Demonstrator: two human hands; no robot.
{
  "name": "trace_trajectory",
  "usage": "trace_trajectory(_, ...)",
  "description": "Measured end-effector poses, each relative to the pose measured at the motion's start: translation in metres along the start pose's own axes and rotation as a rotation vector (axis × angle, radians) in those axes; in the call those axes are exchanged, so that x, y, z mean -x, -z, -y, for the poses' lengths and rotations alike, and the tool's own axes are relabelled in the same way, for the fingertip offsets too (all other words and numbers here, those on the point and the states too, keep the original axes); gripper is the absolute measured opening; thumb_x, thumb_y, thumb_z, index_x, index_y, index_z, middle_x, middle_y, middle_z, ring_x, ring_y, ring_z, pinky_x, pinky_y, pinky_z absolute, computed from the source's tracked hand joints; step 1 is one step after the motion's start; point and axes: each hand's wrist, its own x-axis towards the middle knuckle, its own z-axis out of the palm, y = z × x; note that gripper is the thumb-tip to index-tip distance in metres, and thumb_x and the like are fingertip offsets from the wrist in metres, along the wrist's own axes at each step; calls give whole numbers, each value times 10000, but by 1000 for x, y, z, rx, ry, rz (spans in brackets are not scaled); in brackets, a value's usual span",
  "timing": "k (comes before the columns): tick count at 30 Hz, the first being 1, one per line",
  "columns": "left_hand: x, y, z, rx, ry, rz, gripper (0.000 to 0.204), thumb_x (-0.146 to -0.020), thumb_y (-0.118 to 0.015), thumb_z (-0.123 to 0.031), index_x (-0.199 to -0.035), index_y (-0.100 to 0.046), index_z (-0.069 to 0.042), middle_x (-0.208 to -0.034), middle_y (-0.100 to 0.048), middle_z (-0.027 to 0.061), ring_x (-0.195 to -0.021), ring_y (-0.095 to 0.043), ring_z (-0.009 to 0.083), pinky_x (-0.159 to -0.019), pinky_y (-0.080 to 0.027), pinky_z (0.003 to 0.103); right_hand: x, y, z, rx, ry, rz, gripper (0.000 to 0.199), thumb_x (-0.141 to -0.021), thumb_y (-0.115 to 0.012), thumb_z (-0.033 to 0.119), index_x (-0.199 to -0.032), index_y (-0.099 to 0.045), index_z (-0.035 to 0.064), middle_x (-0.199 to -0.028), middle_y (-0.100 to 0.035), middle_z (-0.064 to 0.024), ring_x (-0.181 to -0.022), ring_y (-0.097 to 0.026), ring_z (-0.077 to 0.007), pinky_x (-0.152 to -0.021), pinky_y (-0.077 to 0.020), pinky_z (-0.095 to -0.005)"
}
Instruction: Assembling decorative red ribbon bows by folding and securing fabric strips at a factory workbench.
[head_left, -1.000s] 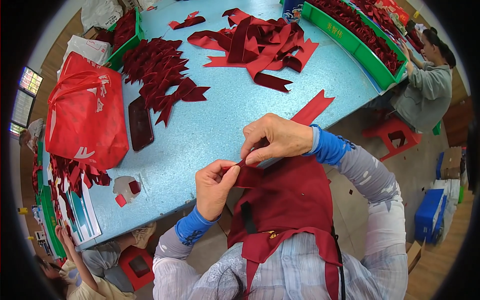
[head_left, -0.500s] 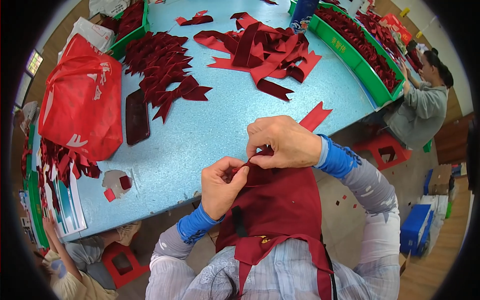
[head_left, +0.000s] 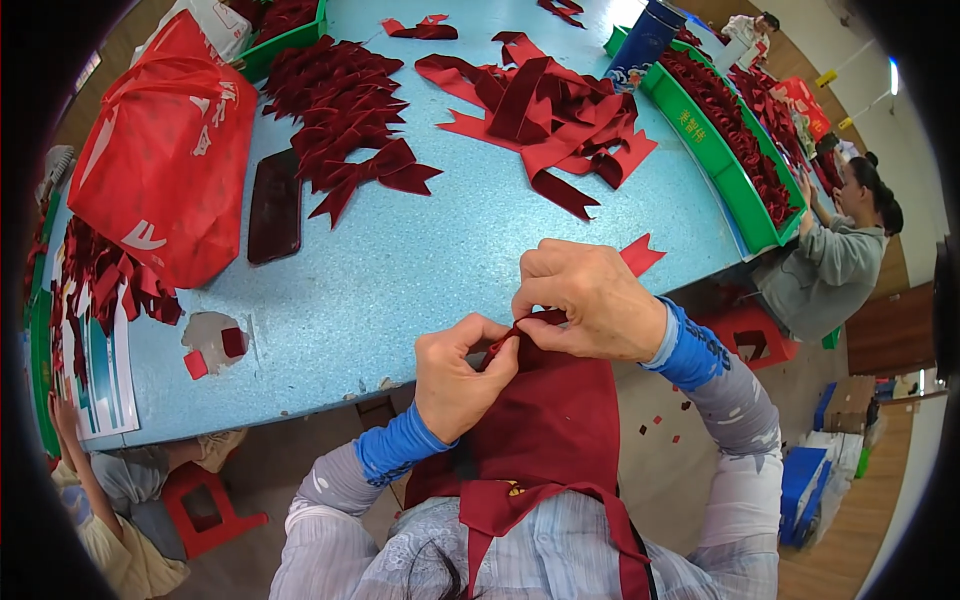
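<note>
Just off the table's near edge, both hands pinch a dark red velvet ribbon (head_left: 543, 316). My left hand (head_left: 462, 372) has thumb and forefinger pressed together on it. My right hand (head_left: 590, 298) grips it a little farther right, fingers curled over the top. A notched red ribbon end (head_left: 641, 255) shows beyond my right hand; whether it belongs to the held piece I cannot tell. The fold between my fingertips is mostly hidden. Finished dark red bows (head_left: 372, 178) lie in an overlapping cluster at left. Loose cut ribbons (head_left: 545, 105) are heaped farther back.
Left of the bows are a dark phone (head_left: 274, 207) and a red bag (head_left: 165, 170). Green bins (head_left: 712, 150) of ribbon pieces line the right side, beside a blue cup (head_left: 646, 45). One co-worker (head_left: 838, 250) sits at right; another person's arm (head_left: 85, 460) shows at left.
The view has shifted slightly, so the tabletop items appear displaced. Both hands stay pinched on the ribbon, close together, with little visible change in their grip.
</note>
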Motion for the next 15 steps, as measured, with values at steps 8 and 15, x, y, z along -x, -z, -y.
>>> trace_trajectory(8,-1,0,-2,-16,-46,-26,49,-773,-658,-6,-807,-644,27,-676,-650,45,-632,-566,48,-563,-461,216,-3,7,10,99,15,15,79,-669,-652,116,-674,-582,80,-741,-503,-42,-736,-538,-219,-578,-453,-343)
trace_trajectory(15,0,-3,-3,-31,-91,-56,76,-753,-676,-25,-781,-622,20,-676,-645,122,-606,-649,158,-551,-491,268,-2,9,16,138,35,7,104,-653,-678,85,-727,-606,75,-737,-506,-41,-712,-533,-213,-560,-446,-336)
